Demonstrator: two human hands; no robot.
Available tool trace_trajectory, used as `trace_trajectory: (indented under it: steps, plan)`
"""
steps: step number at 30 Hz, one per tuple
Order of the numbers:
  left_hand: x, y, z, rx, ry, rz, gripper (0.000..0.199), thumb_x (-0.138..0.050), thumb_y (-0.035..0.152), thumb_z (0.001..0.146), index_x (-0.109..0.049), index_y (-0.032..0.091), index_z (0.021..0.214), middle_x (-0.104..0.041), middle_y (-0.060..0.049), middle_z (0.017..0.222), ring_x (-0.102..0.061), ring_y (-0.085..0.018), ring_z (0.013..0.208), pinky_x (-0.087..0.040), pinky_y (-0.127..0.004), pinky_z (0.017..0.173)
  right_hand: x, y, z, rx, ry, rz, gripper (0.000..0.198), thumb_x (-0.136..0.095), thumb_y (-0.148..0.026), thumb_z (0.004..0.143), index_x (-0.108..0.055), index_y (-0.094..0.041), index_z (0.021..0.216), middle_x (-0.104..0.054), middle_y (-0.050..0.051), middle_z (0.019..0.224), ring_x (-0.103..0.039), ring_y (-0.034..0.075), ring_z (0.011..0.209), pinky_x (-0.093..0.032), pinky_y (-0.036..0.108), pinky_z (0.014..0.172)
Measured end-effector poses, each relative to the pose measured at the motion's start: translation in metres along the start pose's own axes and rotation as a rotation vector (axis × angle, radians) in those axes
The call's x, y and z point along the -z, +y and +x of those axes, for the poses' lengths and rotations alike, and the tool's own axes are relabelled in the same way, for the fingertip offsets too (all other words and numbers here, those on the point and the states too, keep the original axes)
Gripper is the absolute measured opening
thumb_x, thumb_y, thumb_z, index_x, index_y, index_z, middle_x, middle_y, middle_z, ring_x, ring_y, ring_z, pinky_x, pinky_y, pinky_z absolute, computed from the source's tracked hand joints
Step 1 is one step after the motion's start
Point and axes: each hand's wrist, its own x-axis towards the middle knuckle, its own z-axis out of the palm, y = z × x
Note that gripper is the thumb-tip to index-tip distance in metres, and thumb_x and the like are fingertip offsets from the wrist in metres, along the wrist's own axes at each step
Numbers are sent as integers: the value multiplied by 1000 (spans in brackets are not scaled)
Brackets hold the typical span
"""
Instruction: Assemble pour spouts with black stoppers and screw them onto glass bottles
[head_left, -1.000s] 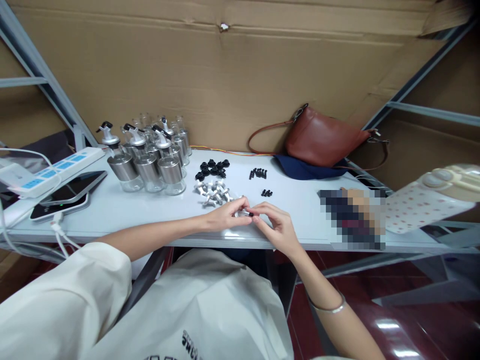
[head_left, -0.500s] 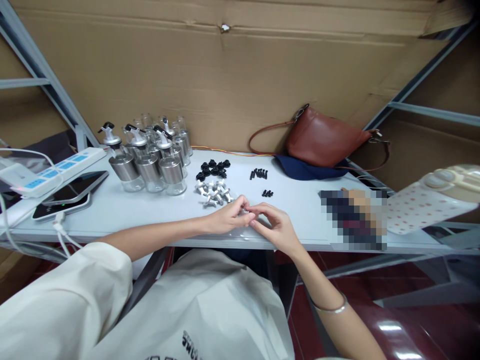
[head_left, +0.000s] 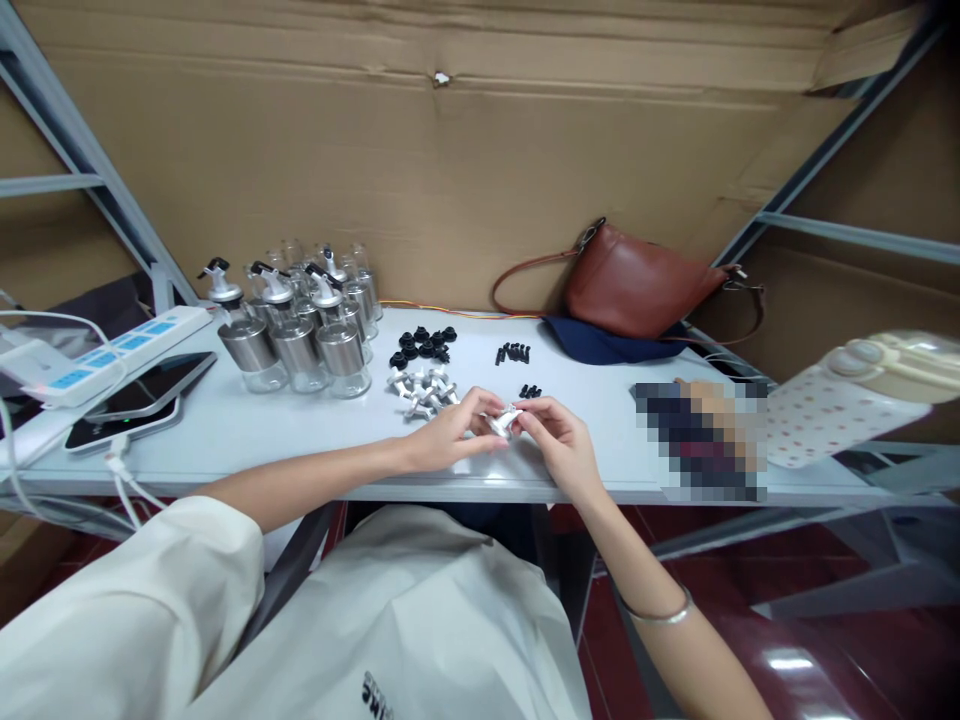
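Note:
Between my two hands is a white and silver pour spout (head_left: pixel 504 420), held just above the front part of the table. My left hand (head_left: pixel 457 438) has its thumb and fingers around the spout's left side. The fingertips of my right hand (head_left: pixel 564 446) pinch its right end. Right behind my left hand lies a pile of similar white and silver spouts (head_left: pixel 420 388). Several black round stoppers (head_left: pixel 420 346) sit behind that pile. Two groups of small black parts, longer ones (head_left: pixel 513 352) and shorter ones (head_left: pixel 530 391), lie beyond my right hand.
Glass bottles with steel bands (head_left: pixel 298 355) stand at the left, some with spouts fitted. Left of them are a power strip (head_left: pixel 127 350) and two phone-like devices (head_left: pixel 146 395). A brown bag (head_left: pixel 637 285) rests on dark blue cloth (head_left: pixel 592 343). A dotted bottle (head_left: pixel 832 410) is far right.
My hands have come slightly apart, and the white spout between them now shows; before, the fingers covered it. The camera view has shifted a little.

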Motion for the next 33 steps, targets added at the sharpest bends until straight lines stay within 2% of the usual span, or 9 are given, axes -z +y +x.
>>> trace_trajectory:
  steps: [5,10,16,21,24,28,30,33]
  plan:
    - [1,-3,0,17,1,-21,29,-61,36,83,-39,20,94,-59,-1,84,-60,-14,73,-46,-31,74,-1,1,0,-18,-14,28,31,-67,-48,77,-64,-22,93,-66,2,75,-62,17,67,-51,31,66]
    - [2,0,-1,32,-61,111,24,-58,34,84,-42,20,95,-57,1,76,-58,-14,70,-44,-28,68,-1,0,0,-67,-112,-7,32,-66,-51,77,-62,-21,85,-64,2,73,-59,16,64,-49,28,61]
    - [7,7,-1,-102,-115,493,25,-58,32,85,-51,19,105,-62,-7,95,-58,-17,82,-45,-31,78,0,1,-2,-95,-132,79,30,-63,-51,79,-56,-22,81,-56,-2,68,-54,14,60,-47,27,62]
    - [11,10,2,-169,-142,621,28,-60,39,84,-58,20,104,-65,-8,99,-60,-19,83,-42,-35,87,1,2,-2,-85,-126,82,30,-60,-52,80,-57,-22,83,-56,-2,66,-53,16,61,-46,28,62]
    - [11,11,3,-188,-150,713,26,-59,40,85,-59,20,103,-67,-9,103,-61,-20,87,-42,-34,87,0,-2,-1,-68,-130,50,33,-60,-54,80,-61,-22,87,-58,0,70,-53,16,63,-45,29,62]
    - [13,15,4,-223,-182,909,33,-56,43,87,-57,18,109,-67,-11,107,-63,-22,89,-42,-34,82,0,-4,0,-81,-174,34,36,-58,-57,81,-60,-21,83,-52,-3,57,-49,15,55,-43,28,58]
    - [21,20,8,-230,-121,1000,35,-53,40,89,-54,16,115,-65,-13,111,-63,-22,89,-43,-33,82,-1,-2,0,-86,-141,74,35,-57,-56,82,-57,-21,83,-50,-4,54,-48,14,51,-42,27,56]
    - [46,29,21,-136,108,1183,27,-41,24,94,-53,14,116,-62,-13,112,-62,-22,93,-44,-32,82,-1,2,0,-91,-58,118,31,-56,-53,84,-55,-22,85,-51,-5,54,-49,13,51,-43,27,58]
